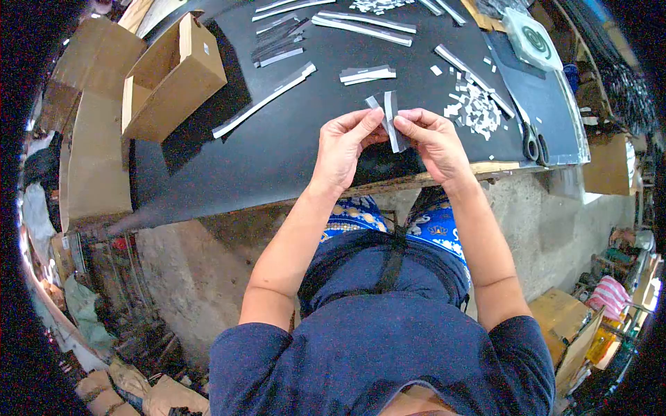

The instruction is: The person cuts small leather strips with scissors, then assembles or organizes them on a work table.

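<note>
Over the front of the black table, my left hand (pixel 345 145) pinches a short grey-and-white strip (pixel 372 103) between thumb and fingers. My right hand (pixel 438 142) grips another white-edged strip (pixel 390 105), which stands nearly upright. The two strips touch or overlap between my fingertips; how they meet is partly hidden. Just beyond my hands lies a small stack of short strips (pixel 368 75). To the left of it rests a long white-edged strip (pixel 265 100). A heap of small white cut pieces (pixel 479 109) lies right of my right hand.
Scissors (pixel 533 142) lie at the right front edge. An open cardboard box (pixel 184 80) stands on the left. Long strips (pixel 364 28) and a dark strip bundle (pixel 277 40) lie farther back. A clear plastic bag (pixel 531 40) sits at back right.
</note>
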The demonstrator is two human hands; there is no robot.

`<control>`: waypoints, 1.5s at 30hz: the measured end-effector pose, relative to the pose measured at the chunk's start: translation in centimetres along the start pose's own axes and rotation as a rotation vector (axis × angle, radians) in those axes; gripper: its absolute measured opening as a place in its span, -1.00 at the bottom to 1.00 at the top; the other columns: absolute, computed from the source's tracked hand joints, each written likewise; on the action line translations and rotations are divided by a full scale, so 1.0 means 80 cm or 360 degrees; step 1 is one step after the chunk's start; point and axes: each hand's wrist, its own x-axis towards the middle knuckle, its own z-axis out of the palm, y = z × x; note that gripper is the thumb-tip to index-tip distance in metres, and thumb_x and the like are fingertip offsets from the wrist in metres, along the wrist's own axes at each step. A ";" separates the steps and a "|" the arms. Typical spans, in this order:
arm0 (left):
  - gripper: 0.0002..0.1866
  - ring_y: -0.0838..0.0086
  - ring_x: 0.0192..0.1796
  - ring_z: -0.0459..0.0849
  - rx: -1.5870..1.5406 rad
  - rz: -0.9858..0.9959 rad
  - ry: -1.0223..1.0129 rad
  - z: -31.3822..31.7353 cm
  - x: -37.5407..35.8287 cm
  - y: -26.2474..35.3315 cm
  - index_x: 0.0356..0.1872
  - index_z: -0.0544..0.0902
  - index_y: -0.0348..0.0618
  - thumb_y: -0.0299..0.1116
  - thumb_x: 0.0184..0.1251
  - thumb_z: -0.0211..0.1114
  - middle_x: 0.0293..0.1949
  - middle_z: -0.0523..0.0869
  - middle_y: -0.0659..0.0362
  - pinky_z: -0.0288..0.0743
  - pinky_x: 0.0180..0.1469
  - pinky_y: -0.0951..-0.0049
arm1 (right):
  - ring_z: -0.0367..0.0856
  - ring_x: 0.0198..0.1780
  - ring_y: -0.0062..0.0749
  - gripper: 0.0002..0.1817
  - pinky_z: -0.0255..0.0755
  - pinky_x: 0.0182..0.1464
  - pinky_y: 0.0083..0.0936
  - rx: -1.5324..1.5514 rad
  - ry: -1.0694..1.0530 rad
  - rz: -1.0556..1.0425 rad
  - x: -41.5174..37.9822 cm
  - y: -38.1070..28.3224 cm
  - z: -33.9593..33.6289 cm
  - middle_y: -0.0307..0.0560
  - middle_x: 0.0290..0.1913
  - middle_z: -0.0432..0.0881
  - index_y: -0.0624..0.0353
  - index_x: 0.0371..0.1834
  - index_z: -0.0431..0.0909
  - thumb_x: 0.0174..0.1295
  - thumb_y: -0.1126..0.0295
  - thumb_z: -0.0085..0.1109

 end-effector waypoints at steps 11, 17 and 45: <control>-0.84 0.64 -0.44 0.59 0.0380 0.0131 0.0495 -0.024 0.046 0.023 -0.31 0.66 -0.26 -0.37 0.23 0.36 -0.43 0.68 0.23 0.49 -0.35 0.64 | 0.58 -0.35 -0.69 -0.82 0.44 -0.29 -0.70 -0.0732 0.0485 -0.0677 0.011 0.004 -0.028 -0.24 -0.35 0.69 0.27 -0.18 0.66 0.17 0.46 0.29; -0.83 0.49 -0.31 0.69 0.0414 0.0112 0.0363 -0.026 0.089 0.018 -0.25 0.59 -0.32 -0.46 0.20 0.33 -0.38 0.70 0.12 0.62 -0.22 0.53 | 0.57 -0.42 -0.67 -0.84 0.44 -0.34 -0.66 -0.1177 0.0587 -0.0709 -0.001 -0.001 -0.022 -0.20 -0.44 0.69 0.22 -0.26 0.69 0.08 0.47 0.31; -0.78 0.32 -0.20 0.64 0.1756 0.0800 0.0443 -0.002 0.081 0.027 -0.18 0.72 -0.12 -0.34 0.13 0.40 -0.24 0.66 0.08 0.51 -0.08 0.33 | 0.63 -0.31 -0.63 -0.71 0.44 -0.24 -0.71 -0.0020 0.0099 -0.0163 -0.011 -0.018 -0.022 -0.14 -0.34 0.70 0.32 -0.04 0.53 0.15 0.57 0.23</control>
